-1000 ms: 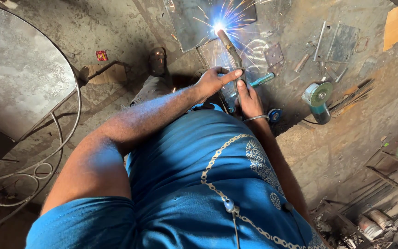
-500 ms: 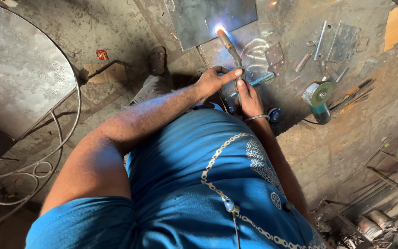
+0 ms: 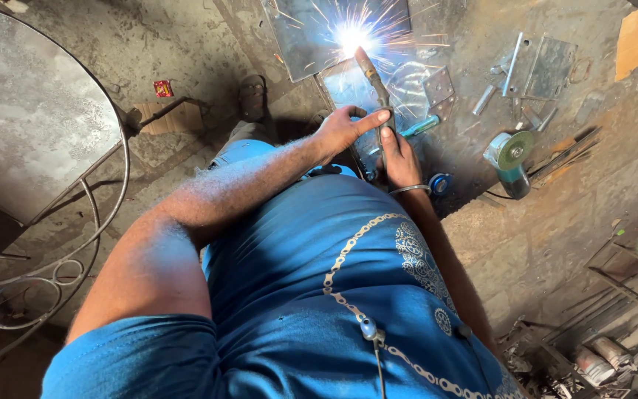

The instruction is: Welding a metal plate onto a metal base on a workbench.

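Observation:
My right hand (image 3: 400, 157) grips the welding electrode holder (image 3: 375, 74), a thin rod pointing up and away from me. My left hand (image 3: 345, 129) rests against the same holder from the left, its fingers laid across it. The rod's tip touches a grey metal sheet (image 3: 300, 33) lying on the ground, and a bright white arc with flying sparks (image 3: 352, 35) burns there. A smaller shiny metal plate (image 3: 415, 85) lies just under the rod. I wear a metal bangle on my right wrist and a blue shirt.
An angle grinder with a green disc (image 3: 509, 159) lies right of my hands. Metal bars and plates (image 3: 533, 63) are scattered at the upper right. A round metal tabletop with scrolled wire legs (image 3: 31, 118) fills the left. Scrap pieces (image 3: 599, 355) pile at the lower right.
The arc flared a second ago, dimmed to a small glow half a second ago, and now burns brightly again with sparks. Both hands stay on the holder.

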